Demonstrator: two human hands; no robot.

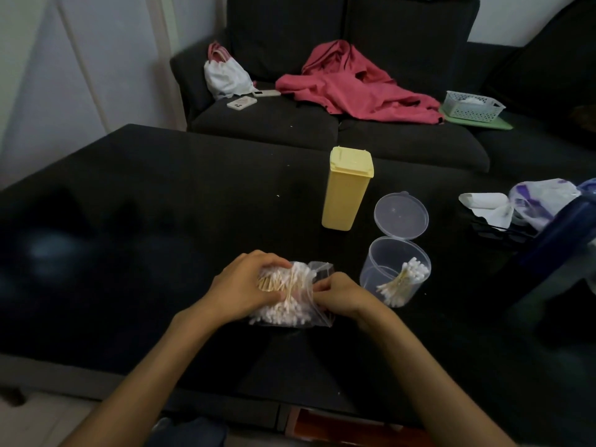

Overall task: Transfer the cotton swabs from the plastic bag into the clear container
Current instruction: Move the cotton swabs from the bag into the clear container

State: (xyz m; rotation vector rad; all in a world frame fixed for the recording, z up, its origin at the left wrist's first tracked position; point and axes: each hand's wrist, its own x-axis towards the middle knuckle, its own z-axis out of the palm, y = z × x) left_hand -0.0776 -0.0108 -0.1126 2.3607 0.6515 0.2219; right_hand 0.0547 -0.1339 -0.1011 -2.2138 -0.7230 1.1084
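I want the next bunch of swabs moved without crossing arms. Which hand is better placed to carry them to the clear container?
The right hand. It pinches the plastic bag at its open side, and the clear container stands just to its right. The left hand grips the bag's far side, so it would have to cross over.

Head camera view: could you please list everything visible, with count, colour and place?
plastic bag: one, clear, full of swabs, table front
cotton swabs: small bunch, white, inside container
clear container: one, lid open, right of bag
yellow box: one, upright, behind container
table: one, black
sofa: one, dark, behind table
red cloth: one, on sofa
basket: one, pale, sofa right
phone: one, pale, sofa left
left hand: grips bag
right hand: pinches bag's edge
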